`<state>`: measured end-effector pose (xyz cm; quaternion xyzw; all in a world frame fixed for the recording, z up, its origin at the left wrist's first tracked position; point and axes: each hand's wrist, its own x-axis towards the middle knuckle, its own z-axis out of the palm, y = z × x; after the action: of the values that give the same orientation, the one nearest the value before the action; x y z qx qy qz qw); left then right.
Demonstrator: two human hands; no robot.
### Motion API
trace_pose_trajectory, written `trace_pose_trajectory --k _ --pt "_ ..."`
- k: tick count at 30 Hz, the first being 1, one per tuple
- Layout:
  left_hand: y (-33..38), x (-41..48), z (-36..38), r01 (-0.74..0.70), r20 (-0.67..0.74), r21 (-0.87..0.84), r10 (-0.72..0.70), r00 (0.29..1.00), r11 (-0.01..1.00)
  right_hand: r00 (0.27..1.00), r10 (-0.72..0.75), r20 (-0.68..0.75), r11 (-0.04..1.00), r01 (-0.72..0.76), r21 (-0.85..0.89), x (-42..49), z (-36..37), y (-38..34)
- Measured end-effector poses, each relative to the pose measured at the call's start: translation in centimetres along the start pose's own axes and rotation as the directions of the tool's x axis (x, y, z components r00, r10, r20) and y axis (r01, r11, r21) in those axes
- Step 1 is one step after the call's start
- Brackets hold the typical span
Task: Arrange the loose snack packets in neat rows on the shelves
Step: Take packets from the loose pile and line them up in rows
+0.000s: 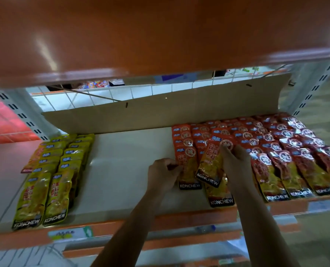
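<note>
While both forearms reach up from the bottom edge onto the shelf (125,170), the hands meet at the left end of the red packets (287,151). Left hand (163,174): back of hand up, wrist straight, fingers curled in, tips pinching the left edge of the front packet (187,170) in the leftmost red row. That packet lies flat on the shelf. Right hand (235,164): just right of the left one, a bit deeper in, knuckles up, fingers bent over the top right of a tilted packet (211,166) and gripping it. Tilted packet is skewed, top leaning right, lying over the second red row and overlapping the front packet's right side; another red packet sticks out below it toward the shelf edge. Remaining red packets sit in overlapped rows running back to the cardboard (160,112) at the rear right. Yellow packets (52,170) in two overlapped rows at the left, well apart from the red ones, bare shelf between. Orange upper shelf (141,35) overhangs, blurred. Wire mesh (102,93) behind the cardboard.
</note>
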<state>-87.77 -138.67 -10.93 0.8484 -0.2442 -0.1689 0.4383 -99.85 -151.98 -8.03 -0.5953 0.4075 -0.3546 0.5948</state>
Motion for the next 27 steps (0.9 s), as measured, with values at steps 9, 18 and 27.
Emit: trace_pose_trajectory --k 9,18,27 --pt "0.9 -0.4 0.4 0.001 -0.094 0.141 0.012 0.996 0.99 0.987 -0.024 0.159 0.979 0.055 -0.196 0.6 0.7 -0.3" --pt "1.9 -0.5 0.4 -0.102 -0.182 0.111 0.121 0.976 0.989 0.97 -0.07 0.233 0.965 0.124 -0.23 0.6 0.8 -0.5" --pt "1.6 -0.5 0.1 0.037 0.042 -0.306 -0.025 0.999 0.951 0.943 -0.183 0.278 0.861 0.29 -0.418 0.2 2.1 -0.3"
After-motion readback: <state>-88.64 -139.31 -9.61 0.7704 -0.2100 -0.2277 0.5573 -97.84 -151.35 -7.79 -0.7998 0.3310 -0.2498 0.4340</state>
